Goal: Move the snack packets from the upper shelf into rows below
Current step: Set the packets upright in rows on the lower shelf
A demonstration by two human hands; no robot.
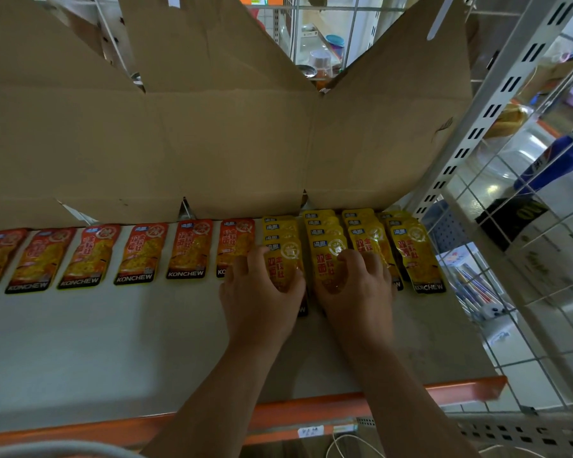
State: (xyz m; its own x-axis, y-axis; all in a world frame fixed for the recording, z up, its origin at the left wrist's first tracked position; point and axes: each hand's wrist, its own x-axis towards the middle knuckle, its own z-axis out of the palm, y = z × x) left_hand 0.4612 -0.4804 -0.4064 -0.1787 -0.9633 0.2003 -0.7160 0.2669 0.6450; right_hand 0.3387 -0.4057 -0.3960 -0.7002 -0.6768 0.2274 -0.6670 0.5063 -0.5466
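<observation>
Two hands low on pale shelf (113, 342) | left hand (262, 292) curls fingers round front yellow packet (283, 259); right hand (358, 292) clamps neighbouring yellow packet (326, 262) | orange packets (139, 252) in row leftward | cardboard (212, 143) behind; wire mesh (526, 292) right

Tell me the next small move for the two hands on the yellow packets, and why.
Probably push both back a little. The left hand holds the first column's front packet and the right hand the second column's front packet; both lie further forward than the two right-hand columns.
</observation>
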